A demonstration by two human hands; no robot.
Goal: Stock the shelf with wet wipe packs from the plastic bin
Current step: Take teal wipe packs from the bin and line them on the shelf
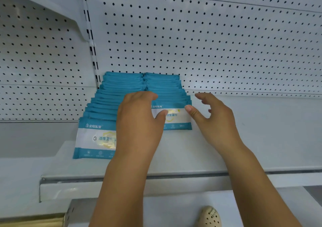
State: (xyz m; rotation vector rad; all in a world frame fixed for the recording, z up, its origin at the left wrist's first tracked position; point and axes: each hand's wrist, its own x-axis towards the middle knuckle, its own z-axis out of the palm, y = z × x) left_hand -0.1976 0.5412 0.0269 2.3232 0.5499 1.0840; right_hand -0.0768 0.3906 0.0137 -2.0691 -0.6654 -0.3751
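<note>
Two rows of blue-and-white wet wipe packs stand upright on the white shelf [209, 150], running back to the pegboard. The left row [97, 136] reaches nearer the shelf front than the right row [174, 116]. My left hand [139, 122] lies over the seam between the rows, fingers on the pack tops and thumb against the face of the right row's front pack. My right hand [214, 120] is at that pack's right edge, thumb tip touching its upper corner, fingers spread and loose. The plastic bin is not in view.
A white pegboard back wall [226, 43] rises behind the packs. A slotted upright [92, 52] divides this bay from the bay to the left. A shelf bracket [52, 5] hangs overhead at upper left. A foot in a beige perforated shoe [210, 216] shows below.
</note>
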